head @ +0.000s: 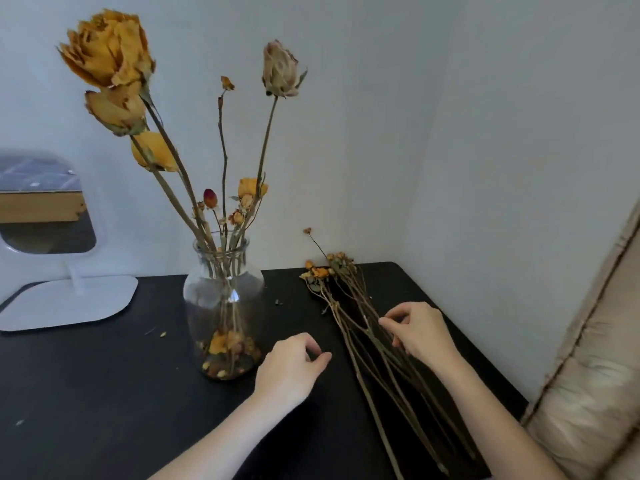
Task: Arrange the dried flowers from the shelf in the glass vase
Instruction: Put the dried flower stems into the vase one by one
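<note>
Loosely piled, the stems (377,362) lie toward the desk's (104,393) back right corner, and the vase (223,306) stands mid-desk. The right hand (420,329) pinches among them; the left hand (291,367) hovers, loosely curled and holding nothing. If the stems are tangled, a hard pull could snap one or shed its brittle heads.

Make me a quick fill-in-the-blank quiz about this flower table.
The right hand pinches the loose stems lying on the black ____.
The left hand holds ____.
The glass vase stands to the ____ of the loose stems.
Missing words: table; nothing; left.
</note>
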### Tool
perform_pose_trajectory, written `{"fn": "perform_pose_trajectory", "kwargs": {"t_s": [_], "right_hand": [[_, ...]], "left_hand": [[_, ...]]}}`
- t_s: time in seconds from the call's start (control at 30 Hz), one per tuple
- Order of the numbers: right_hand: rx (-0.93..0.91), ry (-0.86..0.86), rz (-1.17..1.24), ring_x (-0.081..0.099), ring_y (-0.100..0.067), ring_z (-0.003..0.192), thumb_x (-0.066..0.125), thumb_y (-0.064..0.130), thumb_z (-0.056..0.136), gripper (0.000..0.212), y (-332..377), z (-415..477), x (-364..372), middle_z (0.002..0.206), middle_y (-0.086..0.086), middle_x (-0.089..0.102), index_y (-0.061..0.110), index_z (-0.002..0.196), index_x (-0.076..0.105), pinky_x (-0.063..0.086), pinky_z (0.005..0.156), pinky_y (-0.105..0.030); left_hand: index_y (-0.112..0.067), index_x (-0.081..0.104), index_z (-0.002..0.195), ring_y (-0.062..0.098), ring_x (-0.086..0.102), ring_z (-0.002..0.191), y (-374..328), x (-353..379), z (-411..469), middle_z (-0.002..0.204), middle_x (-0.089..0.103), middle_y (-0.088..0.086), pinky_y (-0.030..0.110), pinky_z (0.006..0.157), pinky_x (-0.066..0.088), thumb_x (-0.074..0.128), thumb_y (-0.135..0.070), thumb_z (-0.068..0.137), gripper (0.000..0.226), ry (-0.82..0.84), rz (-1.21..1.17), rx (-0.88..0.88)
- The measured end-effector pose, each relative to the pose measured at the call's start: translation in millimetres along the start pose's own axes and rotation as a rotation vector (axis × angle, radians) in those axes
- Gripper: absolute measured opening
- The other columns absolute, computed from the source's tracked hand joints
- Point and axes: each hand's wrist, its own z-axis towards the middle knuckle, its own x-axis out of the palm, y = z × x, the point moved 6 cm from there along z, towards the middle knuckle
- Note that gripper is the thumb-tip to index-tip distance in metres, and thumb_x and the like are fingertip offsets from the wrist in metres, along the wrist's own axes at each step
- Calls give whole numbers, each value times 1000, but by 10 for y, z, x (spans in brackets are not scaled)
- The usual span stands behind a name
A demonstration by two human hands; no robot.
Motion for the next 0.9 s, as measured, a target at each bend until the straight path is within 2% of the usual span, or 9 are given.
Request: {"fn": "perform_pose_trajectory", "kwargs": {"t_s": [0.07, 0.13, 0.23, 0.33, 0.53, 0.63, 0.77, 0.9], "right_hand": [[30, 58, -52, 62, 1, 52, 67, 34, 82, 13, -119, 13, 52, 56, 6, 66, 27, 93, 64, 45, 57, -18], [60, 100, -76, 64, -1, 59, 67, 33, 82, 18, -199, 22, 96, 63, 5, 67, 25, 98, 63, 46, 58, -19], [103, 111, -126, 65, -7, 72, 66, 33, 83, 27, -280, 52, 108, 78, 3, 68, 22, 107, 60, 51, 67, -25], [149, 131, -155, 65, -13, 83, 65, 35, 83, 33, -351, 85, 110, 90, -1, 67, 19, 111, 59, 53, 78, -31], [136, 170, -124, 65, -9, 72, 64, 33, 85, 17, -359, 100, 177, 76, 3, 66, 20, 96, 67, 54, 73, -30], [126, 166, -126, 64, -8, 72, 62, 31, 86, 15, -352, 112, 195, 76, 3, 66, 19, 94, 67, 53, 71, -27], [111, 152, -82, 64, -7, 73, 63, 31, 86, 12, -344, 132, 167, 77, 5, 65, 21, 92, 66, 52, 71, -26], [90, 142, -55, 62, -4, 71, 63, 31, 85, 10, -353, 125, 158, 74, 7, 64, 23, 90, 66, 49, 65, -21]], "left_hand": [[-27, 60, 88, 13, 62, 80, -40, 156, 94, 78, 62, -9, 28, 67, 47, 58, -46, 86, 19, 39, 22, -67], [-25, 59, 88, 16, 61, 85, -83, 281, 168, 87, 63, -6, 30, 70, 48, 58, -49, 85, 24, 75, 27, -120], [-25, 56, 79, 14, 59, 77, -154, 419, 237, 79, 60, -8, 28, 64, 45, 60, -52, 82, 27, 128, 64, -165], [-23, 60, 78, 14, 61, 76, -175, 512, 276, 73, 59, -9, 29, 65, 47, 63, -47, 82, 24, 164, 69, -194], [-15, 68, 81, 16, 64, 78, -111, 552, 304, 79, 67, -2, 30, 68, 50, 62, -36, 84, 22, 182, 6, -223], [-18, 65, 77, 16, 62, 77, -89, 527, 303, 78, 64, -3, 29, 66, 48, 60, -39, 85, 23, 144, 30, -226], [-25, 56, 79, 10, 56, 74, -208, 464, 380, 76, 57, -11, 27, 63, 42, 55, -44, 88, 21, -20, -6, -158], [-21, 63, 81, 12, 62, 75, -418, 575, 543, 75, 62, -8, 29, 66, 49, 55, -48, 87, 29, 17, -25, -164]]}}
